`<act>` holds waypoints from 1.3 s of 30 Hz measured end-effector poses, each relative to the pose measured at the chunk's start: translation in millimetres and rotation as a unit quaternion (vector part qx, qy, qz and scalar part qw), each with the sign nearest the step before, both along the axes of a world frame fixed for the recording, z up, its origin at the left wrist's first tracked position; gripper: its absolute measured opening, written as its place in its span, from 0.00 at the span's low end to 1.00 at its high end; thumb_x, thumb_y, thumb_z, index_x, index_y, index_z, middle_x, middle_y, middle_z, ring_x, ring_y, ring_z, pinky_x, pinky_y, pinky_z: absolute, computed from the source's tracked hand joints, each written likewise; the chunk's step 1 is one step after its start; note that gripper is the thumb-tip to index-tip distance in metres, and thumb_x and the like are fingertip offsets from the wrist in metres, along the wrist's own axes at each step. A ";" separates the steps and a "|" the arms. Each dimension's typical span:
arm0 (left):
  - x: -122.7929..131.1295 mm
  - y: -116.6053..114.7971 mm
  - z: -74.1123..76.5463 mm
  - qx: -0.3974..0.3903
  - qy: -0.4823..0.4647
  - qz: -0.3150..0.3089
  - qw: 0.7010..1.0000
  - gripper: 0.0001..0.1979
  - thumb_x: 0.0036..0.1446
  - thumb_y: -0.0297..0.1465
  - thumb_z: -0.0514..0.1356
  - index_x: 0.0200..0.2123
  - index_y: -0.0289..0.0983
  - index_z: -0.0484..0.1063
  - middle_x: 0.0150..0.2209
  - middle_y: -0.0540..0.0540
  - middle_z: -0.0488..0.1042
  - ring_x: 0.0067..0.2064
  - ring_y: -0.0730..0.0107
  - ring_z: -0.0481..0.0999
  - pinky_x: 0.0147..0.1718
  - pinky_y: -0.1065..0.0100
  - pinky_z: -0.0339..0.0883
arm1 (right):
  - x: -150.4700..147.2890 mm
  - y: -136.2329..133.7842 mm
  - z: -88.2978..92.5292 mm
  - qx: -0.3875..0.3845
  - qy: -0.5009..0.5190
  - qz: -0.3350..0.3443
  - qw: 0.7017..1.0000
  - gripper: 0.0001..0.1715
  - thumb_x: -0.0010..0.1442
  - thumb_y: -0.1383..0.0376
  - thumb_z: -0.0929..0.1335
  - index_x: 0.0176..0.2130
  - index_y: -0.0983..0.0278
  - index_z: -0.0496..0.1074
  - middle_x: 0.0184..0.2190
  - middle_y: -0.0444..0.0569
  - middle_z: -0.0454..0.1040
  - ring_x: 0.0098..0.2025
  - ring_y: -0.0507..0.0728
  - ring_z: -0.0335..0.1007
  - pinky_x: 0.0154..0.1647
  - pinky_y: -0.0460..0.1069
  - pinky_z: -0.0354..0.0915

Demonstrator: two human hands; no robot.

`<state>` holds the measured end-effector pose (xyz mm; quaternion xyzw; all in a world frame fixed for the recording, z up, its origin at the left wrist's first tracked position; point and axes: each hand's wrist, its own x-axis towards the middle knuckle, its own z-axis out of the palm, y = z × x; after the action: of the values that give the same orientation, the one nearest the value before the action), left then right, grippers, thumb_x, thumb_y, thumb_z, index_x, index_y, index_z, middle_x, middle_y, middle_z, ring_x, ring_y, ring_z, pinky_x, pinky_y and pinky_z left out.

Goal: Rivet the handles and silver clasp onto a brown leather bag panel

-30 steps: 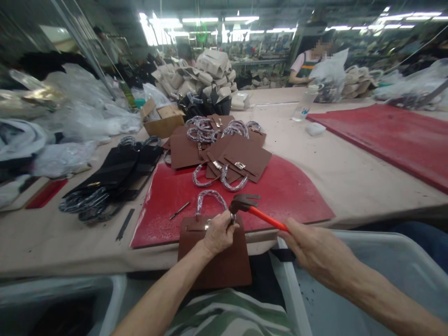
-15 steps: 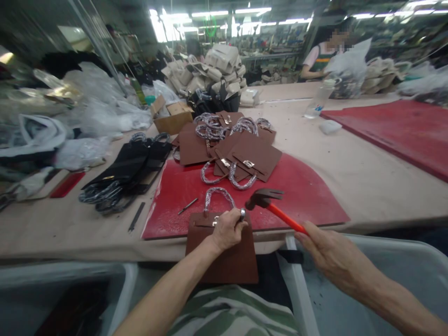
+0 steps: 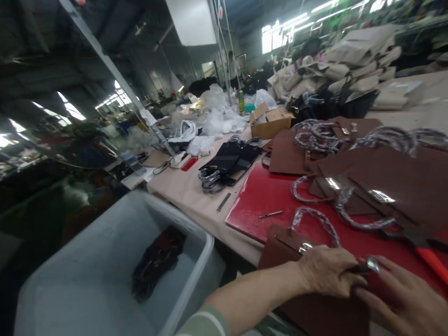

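My left hand [image 3: 327, 270] is closed over the front of a brown bag [image 3: 283, 245], around a metal tool with a shiny silver end [image 3: 373, 264]. The bag's wrapped handle [image 3: 317, 214] stands up behind my wrist, next to a metal clasp [image 3: 305, 248]. Close on the right, my right hand [image 3: 402, 294] is blurred, its thumb and fingers apart around the silver end. The hammer, with its orange handle [image 3: 432, 263], lies on the red board [image 3: 254, 198] beyond my right hand.
Brown bags [image 3: 290, 154] are piled on the board's far part. Black bags [image 3: 227, 158], a thin dark strip [image 3: 223, 202] and a cardboard box [image 3: 273, 126] lie left of them. A thin metal rod [image 3: 270, 214] rests on the board. A grey bin [image 3: 105, 261] holds dark items.
The view has swung left, showing more of the bin. My right hand has let go of the hammer and moved in beside my left hand.
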<state>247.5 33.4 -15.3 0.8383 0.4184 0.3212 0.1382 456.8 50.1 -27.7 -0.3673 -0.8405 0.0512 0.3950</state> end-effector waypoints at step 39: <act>-190.0 -35.4 41.4 0.012 0.164 0.318 0.934 0.09 0.66 0.33 0.56 0.36 0.37 0.74 0.42 0.42 0.74 0.46 0.55 0.71 0.47 0.57 0.61 | -84.1 -47.9 52.0 -0.159 -0.170 -0.122 0.965 0.08 0.60 0.69 0.73 0.40 0.63 0.72 0.38 0.49 0.71 0.43 0.61 0.62 0.46 0.55 0.51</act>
<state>57.5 -2.0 26.1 0.7042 0.6757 0.2116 -0.0517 372.7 2.1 24.4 -0.5286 -0.8251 0.0727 0.1859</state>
